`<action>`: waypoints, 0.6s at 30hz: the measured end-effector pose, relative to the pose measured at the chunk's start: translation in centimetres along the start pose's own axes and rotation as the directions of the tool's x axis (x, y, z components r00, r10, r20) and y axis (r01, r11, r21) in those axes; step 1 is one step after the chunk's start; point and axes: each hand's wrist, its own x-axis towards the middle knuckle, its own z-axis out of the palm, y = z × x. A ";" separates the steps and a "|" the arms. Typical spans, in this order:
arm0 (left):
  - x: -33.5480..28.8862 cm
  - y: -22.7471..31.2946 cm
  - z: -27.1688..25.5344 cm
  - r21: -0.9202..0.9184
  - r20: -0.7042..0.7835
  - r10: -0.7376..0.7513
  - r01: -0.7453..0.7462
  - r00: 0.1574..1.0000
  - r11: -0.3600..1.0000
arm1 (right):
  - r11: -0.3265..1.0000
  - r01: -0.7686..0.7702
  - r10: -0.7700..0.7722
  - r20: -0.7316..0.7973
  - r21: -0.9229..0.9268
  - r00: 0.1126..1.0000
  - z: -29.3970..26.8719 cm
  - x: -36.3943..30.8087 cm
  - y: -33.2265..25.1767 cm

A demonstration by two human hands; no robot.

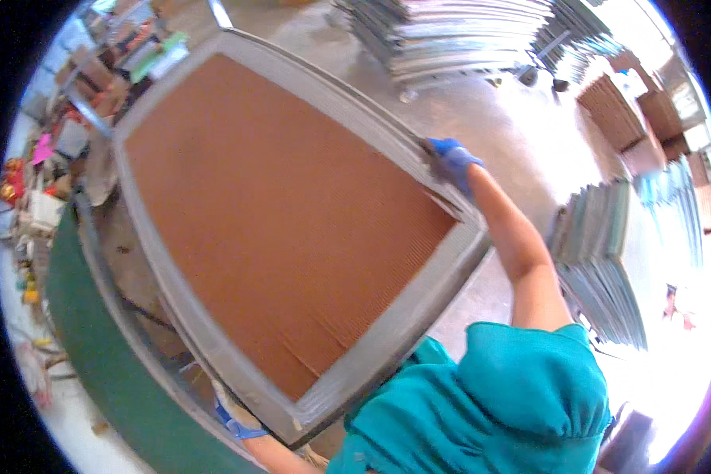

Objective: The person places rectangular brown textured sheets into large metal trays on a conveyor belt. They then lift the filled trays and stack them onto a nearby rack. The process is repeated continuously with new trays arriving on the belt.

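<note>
A large rectangular frame [387, 328] with a wide grey border lies in front of me, tilted in view. Brown ribbed sheet [284, 205] fills its middle, with a few creases near the closest edge and a dark gap or fold by the right corner. My right hand [453, 160], in a blue glove, is closed on the frame's right edge; its fingertips are partly hidden. At the lower left, my left hand [241, 423], with blue on its glove, grips the frame's edge close to the near corner. Its fingers show only in part.
A green surface [110, 340] curves along the left, beside a dark rail. Stacks of flat panels [470, 39] stand at the back, and another panel stack [600, 245] is to the right. Brown cardboard boxes [612, 110] sit at the far right. Cluttered goods line the far left.
</note>
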 end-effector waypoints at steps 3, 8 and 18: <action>2.2 -2.0 -0.9 0.486 -0.115 0.056 0.008 0.992 0.874 | 0.846 -0.077 0.065 -0.042 -0.527 0.997 0.0 1.7 0.3; 4.0 -3.2 -2.0 0.974 -0.120 0.185 0.079 0.975 0.213 | 0.490 0.058 -0.030 0.050 -0.870 0.998 0.8 2.4 -0.2; 4.8 -4.5 -5.1 0.987 -0.018 0.176 -0.010 0.984 0.159 | 0.346 0.258 -0.525 0.041 -0.902 0.850 5.2 -1.7 0.8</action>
